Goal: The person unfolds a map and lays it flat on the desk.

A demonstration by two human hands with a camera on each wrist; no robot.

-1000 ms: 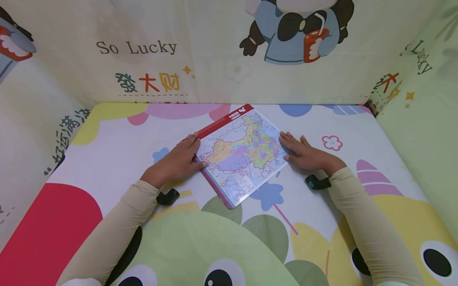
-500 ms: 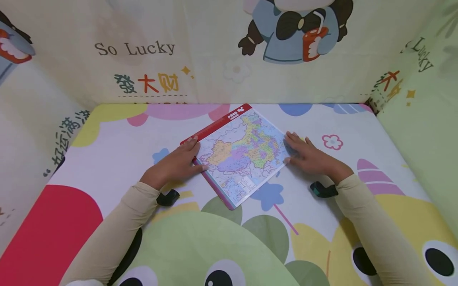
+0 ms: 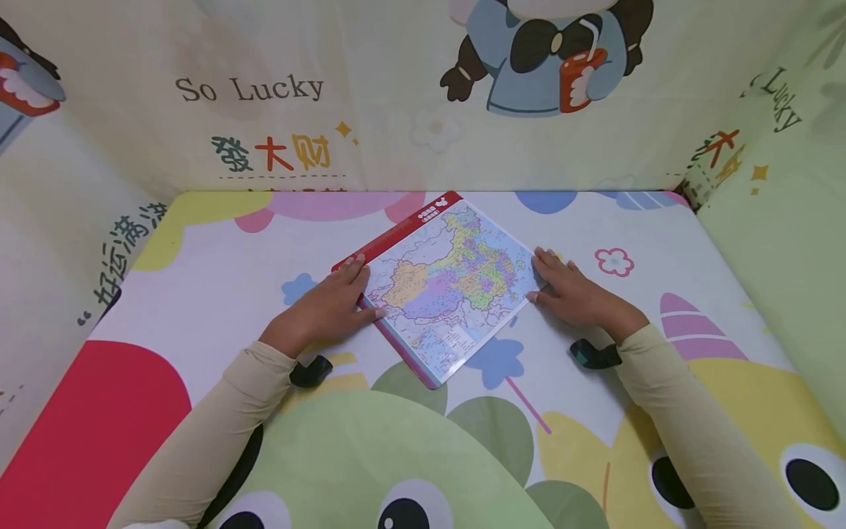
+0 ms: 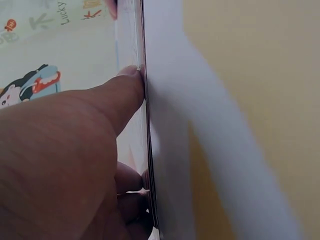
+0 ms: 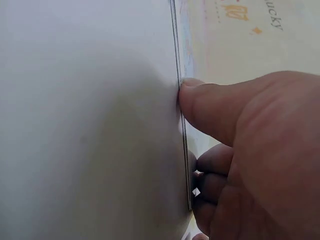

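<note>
A thin map of China (image 3: 449, 279) with a red title strip lies flat and turned aslant on the table. Purple shows along its lower left edge, and the wrist views reveal thin layers at the edges. My left hand (image 3: 330, 300) rests at the left edge, its thumb and fingers touching it. Against the right edge lies my right hand (image 3: 571, 289), fingers stretched forward. From close up, the left thumb (image 4: 127, 90) presses the map's side edge; likewise the right thumb (image 5: 200, 97) touches the opposite edge. Fingertips are partly hidden by the edges.
The tabletop (image 3: 231, 294) carries a printed cartoon cloth. Printed curtains (image 3: 390, 73) close in the back and both sides. A dark wrist camera (image 3: 311, 370) hangs below the left wrist and another dark camera (image 3: 593, 355) below the right.
My right hand has shifted slightly right, and the map's right edge and lower corner sit a little further right. The left hand stays nearly where it was.
</note>
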